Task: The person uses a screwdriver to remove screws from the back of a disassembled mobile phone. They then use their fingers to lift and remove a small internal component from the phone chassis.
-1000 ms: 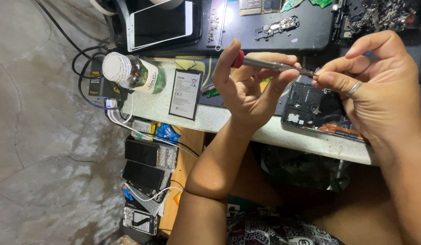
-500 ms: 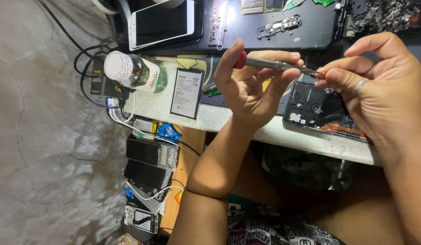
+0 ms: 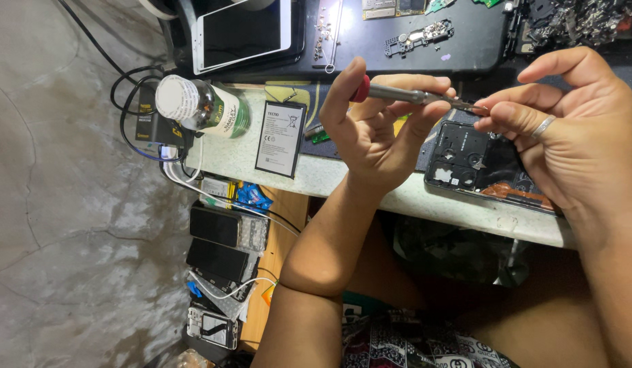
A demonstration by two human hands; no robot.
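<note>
Holding one small screwdriver [image 3: 404, 94] with a red end, the left hand [image 3: 374, 129] is wrapping its fingers around the handle. The right hand [image 3: 568, 129] is pinching the metal tip with narrow fingers, maybe fitting it or picking off a tiny screw. Both hands are hovering above one open phone frame [image 3: 473, 160] on the table [image 3: 398, 197]. One battery [image 3: 280, 139], one bottle [image 3: 205, 108] and one white tablet [image 3: 242, 31] are lying nearby.

Bottle [image 3: 201, 107] lay left of battery [image 3: 280, 138] on worktop [image 3: 425, 197]; phone frame [image 3: 474, 160] right; tablet [image 3: 242, 33] behind.
</note>
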